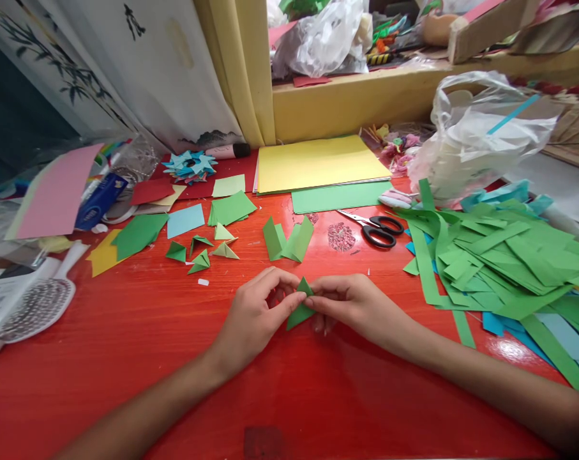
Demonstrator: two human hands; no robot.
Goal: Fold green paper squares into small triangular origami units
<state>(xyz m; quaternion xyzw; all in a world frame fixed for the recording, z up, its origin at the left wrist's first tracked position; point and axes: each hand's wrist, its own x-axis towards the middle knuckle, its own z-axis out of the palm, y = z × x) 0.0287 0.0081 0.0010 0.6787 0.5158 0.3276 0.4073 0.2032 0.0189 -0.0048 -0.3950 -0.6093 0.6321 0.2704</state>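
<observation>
A small piece of green paper [299,315], folded to a triangle, is pinched between both hands above the red table. My left hand [265,303] grips its left side with thumb and forefinger. At its right edge, the thumb and fingertips of my right hand [349,300] close on the same paper. Just beyond the hands stand two creased light-green paper pieces [296,241]. To the left lie several small folded triangles, among them a green one [177,251] and a pale one [225,250]. Black-handled scissors [375,228] rest at the back right, blades pointing left.
Green paper strips [500,255] heap on the right beside a plastic bag [481,134] with a blue straw. Yellow sheets [318,165] lie at the back. Square papers [232,208], a blue paper ring [189,166] and a hairbrush [40,310] are on the left.
</observation>
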